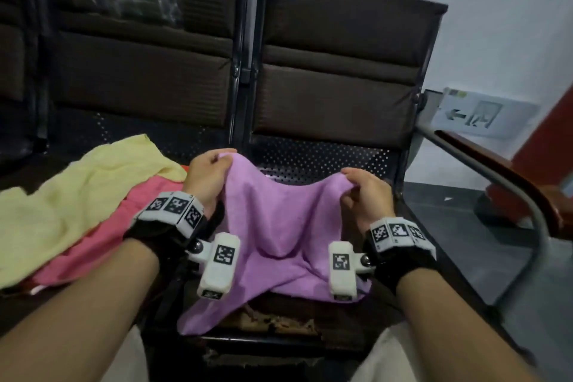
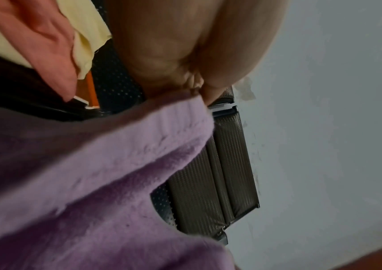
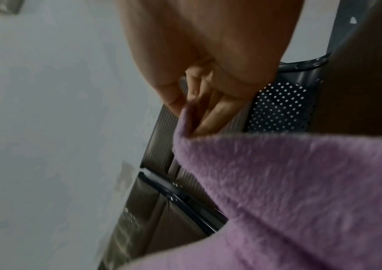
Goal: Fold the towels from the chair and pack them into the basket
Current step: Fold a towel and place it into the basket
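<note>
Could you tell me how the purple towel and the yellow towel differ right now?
The purple towel is held up by two corners, pinched by the left hand and the right hand; the yellow towel lies untouched. The purple one hangs over the right chair seat, while the yellow one is spread on the left, partly over a pink towel. Neither is folded.

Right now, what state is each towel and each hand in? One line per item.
purple towel: unfolded, two far corners lifted, near part draped on the chair seat.
left hand: pinches the towel's far left corner.
right hand: pinches the far right corner.
yellow towel: unfolded, crumpled on the next seat.
pink towel: unfolded, partly under the yellow one.
Basket: not in view.
</note>
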Demonstrator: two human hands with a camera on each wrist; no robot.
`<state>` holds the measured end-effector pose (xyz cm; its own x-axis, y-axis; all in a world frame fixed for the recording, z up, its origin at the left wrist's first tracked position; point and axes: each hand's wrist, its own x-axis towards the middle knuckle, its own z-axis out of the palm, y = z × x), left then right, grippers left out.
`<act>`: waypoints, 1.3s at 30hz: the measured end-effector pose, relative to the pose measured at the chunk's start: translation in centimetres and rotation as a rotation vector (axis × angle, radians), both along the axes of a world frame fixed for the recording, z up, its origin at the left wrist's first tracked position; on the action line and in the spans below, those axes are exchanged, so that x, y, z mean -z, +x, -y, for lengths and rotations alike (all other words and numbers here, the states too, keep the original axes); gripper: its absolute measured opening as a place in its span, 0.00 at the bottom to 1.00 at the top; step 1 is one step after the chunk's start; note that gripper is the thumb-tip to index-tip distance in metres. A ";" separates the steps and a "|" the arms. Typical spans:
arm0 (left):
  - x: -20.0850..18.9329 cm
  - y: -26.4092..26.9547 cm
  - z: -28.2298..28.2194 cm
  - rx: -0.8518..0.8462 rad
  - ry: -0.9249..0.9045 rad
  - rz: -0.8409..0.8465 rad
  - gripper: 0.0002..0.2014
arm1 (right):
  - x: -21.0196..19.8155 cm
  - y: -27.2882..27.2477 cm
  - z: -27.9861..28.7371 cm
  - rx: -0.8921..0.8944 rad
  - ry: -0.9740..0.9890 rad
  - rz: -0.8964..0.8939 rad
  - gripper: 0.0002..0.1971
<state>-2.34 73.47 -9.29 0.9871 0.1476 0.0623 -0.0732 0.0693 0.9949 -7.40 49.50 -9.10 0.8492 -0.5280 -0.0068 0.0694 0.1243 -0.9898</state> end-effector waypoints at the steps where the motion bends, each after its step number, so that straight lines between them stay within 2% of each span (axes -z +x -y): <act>1: 0.2 -0.1 0.4 0.006 -0.001 0.006 0.11 | 0.5 0.1 -0.5 -0.079 -0.003 -0.021 0.09; 3: 0.5 -0.1 1.0 0.018 0.022 0.043 0.10 | 1.2 0.2 -1.4 -0.274 -0.074 -0.034 0.11; 4: 0.6 -0.1 1.1 0.031 0.027 0.061 0.10 | 1.5 0.2 -1.7 -0.379 -0.200 -0.022 0.13; 6: 0.7 -0.2 1.4 0.063 0.053 0.090 0.09 | 1.9 0.3 -2.0 -0.540 -0.581 0.007 0.14; 8: 1.3 -0.3 1.6 0.104 0.103 0.104 0.09 | 2.4 0.3 -2.0 -0.582 -0.896 0.006 0.11; 11: 1.9 -0.1 1.8 0.168 0.174 0.095 0.10 | 2.8 0.4 -1.7 -0.524 -1.216 0.011 0.06; 13: 2.3 0.1 1.8 0.197 0.231 0.098 0.10 | 2.4 0.7 -2.3 -0.499 -1.174 0.078 0.05; 15: 2.6 0.2 1.8 0.225 0.282 0.107 0.09 | 1.7 0.9 -3.4 -0.489 -0.935 0.192 0.05; 17: 2.7 0.0 1.8 0.264 0.306 0.105 0.09 | 1.2 0.9 -4.5 -0.468 -0.792 0.253 0.06; 19: 2.6 -0.4 1.8 0.316 0.311 0.093 0.10 | 1.4 1.0 -5.3 -0.464 -0.789 0.181 0.03; 21: 2.5 -0.9 1.9 0.369 0.308 0.081 0.11 | 1.6 1.1 -5.8 -0.452 -0.824 0.104 0.05; 25: 2.3 -1.6 1.5 0.425 0.200 0.042 0.11 | 1.5 1.3 -6.6 -0.429 -0.805 0.135 0.08; 29: 1.7 -2.3 0.7 0.449 0.222 0.039 0.11 | 1.3 1.2 -7.4 -0.430 -0.802 0.118 0.11; 34: 0.9 -3.4 0.6 0.532 0.131 -0.087 0.12 | 1.3 1.1 -7.5 -0.404 -0.815 0.113 0.16; 39: 1.0 -3.7 0.2 0.578 0.212 -0.009 0.13 | 1.4 0.9 -7.1 -0.436 -0.770 0.084 0.18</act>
